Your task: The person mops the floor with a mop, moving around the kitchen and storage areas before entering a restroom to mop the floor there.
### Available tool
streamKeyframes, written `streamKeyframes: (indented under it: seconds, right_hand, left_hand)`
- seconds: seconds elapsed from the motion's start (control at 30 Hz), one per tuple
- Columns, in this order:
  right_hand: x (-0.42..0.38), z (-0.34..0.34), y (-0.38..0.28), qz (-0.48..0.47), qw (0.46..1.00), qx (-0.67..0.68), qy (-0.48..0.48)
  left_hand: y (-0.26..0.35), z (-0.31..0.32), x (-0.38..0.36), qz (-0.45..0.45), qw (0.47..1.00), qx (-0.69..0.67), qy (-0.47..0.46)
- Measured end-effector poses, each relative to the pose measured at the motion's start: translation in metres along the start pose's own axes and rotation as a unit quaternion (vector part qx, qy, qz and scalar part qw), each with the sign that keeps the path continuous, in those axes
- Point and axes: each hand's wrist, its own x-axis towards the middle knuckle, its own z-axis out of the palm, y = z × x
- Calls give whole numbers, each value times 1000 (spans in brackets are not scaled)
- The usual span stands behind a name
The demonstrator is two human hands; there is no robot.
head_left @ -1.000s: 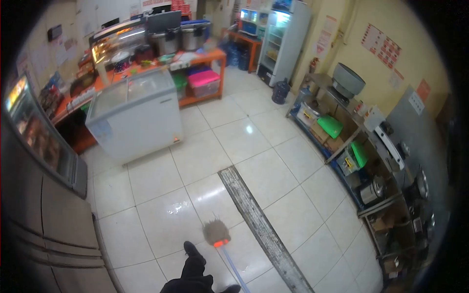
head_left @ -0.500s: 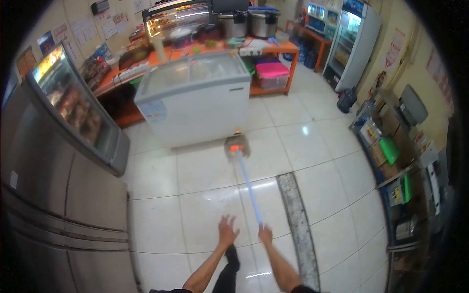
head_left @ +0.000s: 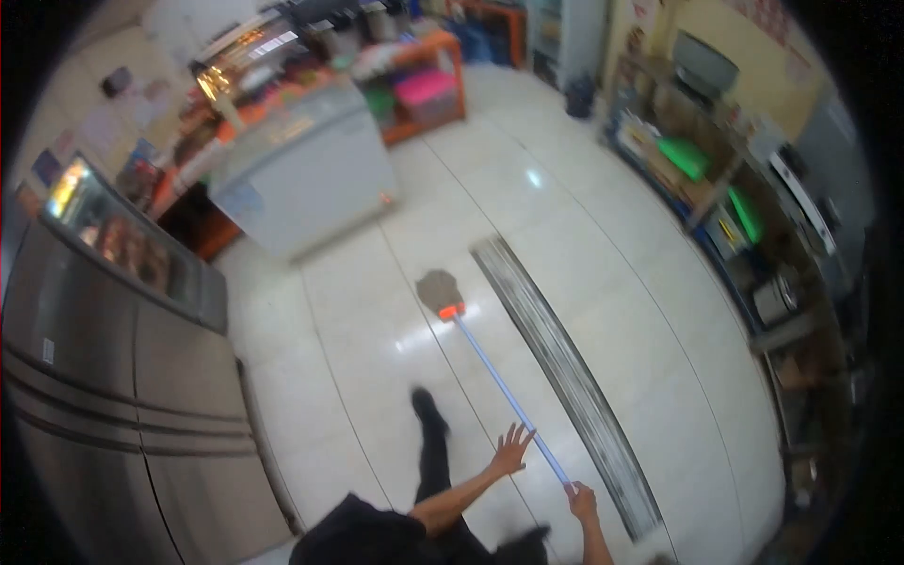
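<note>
A mop [head_left: 496, 383] with a pale blue handle, an orange clamp and a grey-brown head lies across the tiles, its head flat on the floor ahead of me. Near the upper end of the handle, my right hand [head_left: 581, 502] is closed around it. Farther down the handle, my left hand [head_left: 509, 451] has its fingers spread, with the fingertips beside or just touching it; contact cannot be told for certain.
A floor drain channel [head_left: 565, 377] runs right of the mop. Steel fridge doors [head_left: 75, 330] and a display cooler [head_left: 127, 240] stand left. A white chest freezer [head_left: 315, 179] is ahead. Shelving [head_left: 702, 202] lines the right wall. My shoe [head_left: 427, 410] is on the tiles.
The view has turned right. The mop head has come away from the freezer, nearer to me. My left hand has moved right, close to the handle; the right hand keeps its hold.
</note>
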Motion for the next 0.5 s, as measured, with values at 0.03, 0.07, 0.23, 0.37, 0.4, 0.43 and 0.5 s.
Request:
streamKeyframes:
  seconds: [0.03, 0.07, 0.23, 0.37, 0.4, 0.43, 0.5]
  right_hand:
    - [-71, -49, 34, 36, 999, -17, -13]
    - [-129, -98, 51, 88, 995, -22, -32]
    - [-400, -229, 135, 183, 958, -216, 37]
    - [-419, -291, 50, 319, 911, -254, -61]
    - [-429, -284, 60, 292, 919, -260, -53]
    - [-429, -277, 70, 258, 927, -268, -42]
    - [-400, -247, 108, 213, 949, -219, 75]
  left_hand:
    - [48, 42, -20, 65, 997, 25, -44]
    - [92, 87, -45, 134, 986, 47, -86]
    - [273, 277, -196, 414, 864, -88, -274]
    - [329, 327, -250, 403, 828, -199, -336]
    - [329, 323, -256, 412, 820, -180, -354]
    - [321, 329, -253, 432, 829, -201, -292]
    - [301, 333, -216, 386, 862, -202, -258]
